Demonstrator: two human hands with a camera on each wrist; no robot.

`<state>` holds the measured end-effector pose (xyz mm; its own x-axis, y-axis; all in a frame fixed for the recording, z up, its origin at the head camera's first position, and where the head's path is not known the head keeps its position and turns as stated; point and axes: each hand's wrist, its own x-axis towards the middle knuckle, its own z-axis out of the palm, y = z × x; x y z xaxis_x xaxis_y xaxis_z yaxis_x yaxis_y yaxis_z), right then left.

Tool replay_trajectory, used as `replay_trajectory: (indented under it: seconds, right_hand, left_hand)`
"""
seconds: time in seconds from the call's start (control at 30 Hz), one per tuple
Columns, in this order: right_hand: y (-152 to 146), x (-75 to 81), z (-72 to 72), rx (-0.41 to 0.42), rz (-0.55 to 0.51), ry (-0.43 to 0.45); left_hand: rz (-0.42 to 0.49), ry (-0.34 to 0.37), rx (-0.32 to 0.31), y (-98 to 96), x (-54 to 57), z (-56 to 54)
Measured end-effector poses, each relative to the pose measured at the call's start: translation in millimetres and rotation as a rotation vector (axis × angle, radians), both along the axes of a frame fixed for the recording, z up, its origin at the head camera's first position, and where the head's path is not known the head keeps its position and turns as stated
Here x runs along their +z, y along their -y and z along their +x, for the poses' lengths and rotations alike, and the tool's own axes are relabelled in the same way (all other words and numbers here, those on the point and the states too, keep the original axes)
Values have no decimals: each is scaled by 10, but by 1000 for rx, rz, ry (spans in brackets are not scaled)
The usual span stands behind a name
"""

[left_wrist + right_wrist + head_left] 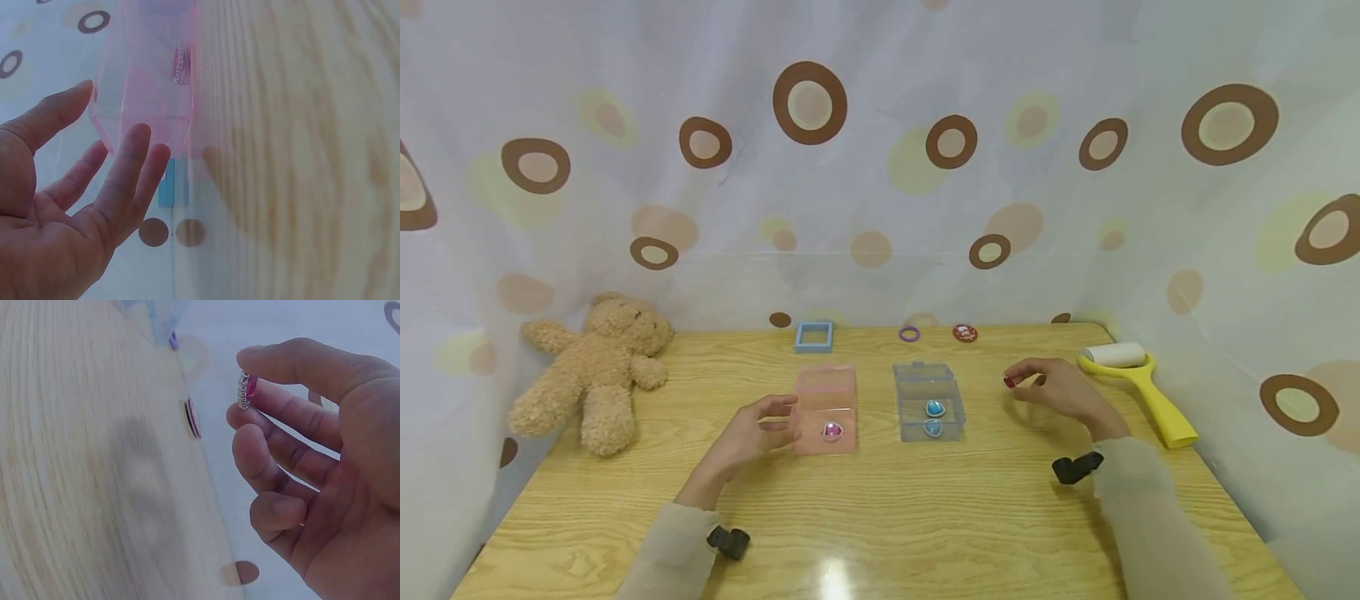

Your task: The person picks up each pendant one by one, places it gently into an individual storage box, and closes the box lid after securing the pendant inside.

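Between thumb and fingertip, my right hand [1056, 388] pinches a deep pink-red gem [251, 390] with a beaded silver rim, held above the table. My left hand [756, 433] is at the left side of a pink see-through box [825, 444], fingers loosely spread; whether they touch it I cannot tell. That box has its lid raised and a pink gem [832, 431] with a silver rim inside. To its right, a blue-grey see-through box [910, 432], also with lid raised, has a blue gem [935, 408] and a second, paler blue gem [932, 427] in it.
Along the table's back edge lie a blue square frame [815, 347], a purple ring [909, 340] and a round red badge [966, 333]. A teddy bear [598, 362] sits at the left. A yellow-handled lint roller [1156, 400] lies at the right, near my right forearm. Patterned cloth [880, 183] hangs behind.
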<state>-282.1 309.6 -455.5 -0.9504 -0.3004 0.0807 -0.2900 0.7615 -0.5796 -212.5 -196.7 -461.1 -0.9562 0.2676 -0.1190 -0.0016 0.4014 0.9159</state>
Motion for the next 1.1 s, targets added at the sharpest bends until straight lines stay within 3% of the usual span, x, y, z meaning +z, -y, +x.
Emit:
replay_trajectory:
  seconds: [0.27, 0.63, 1.1]
  right_hand:
    - [306, 26, -75, 56, -38, 6]
    - [803, 178, -104, 101, -42, -8]
    - [1351, 199, -109, 222, -73, 26]
  left_hand:
    - [-2, -11, -6, 10, 8, 4]
    - [-2, -19, 1, -4, -16, 10]
    - [3, -20, 4, -10, -24, -3]
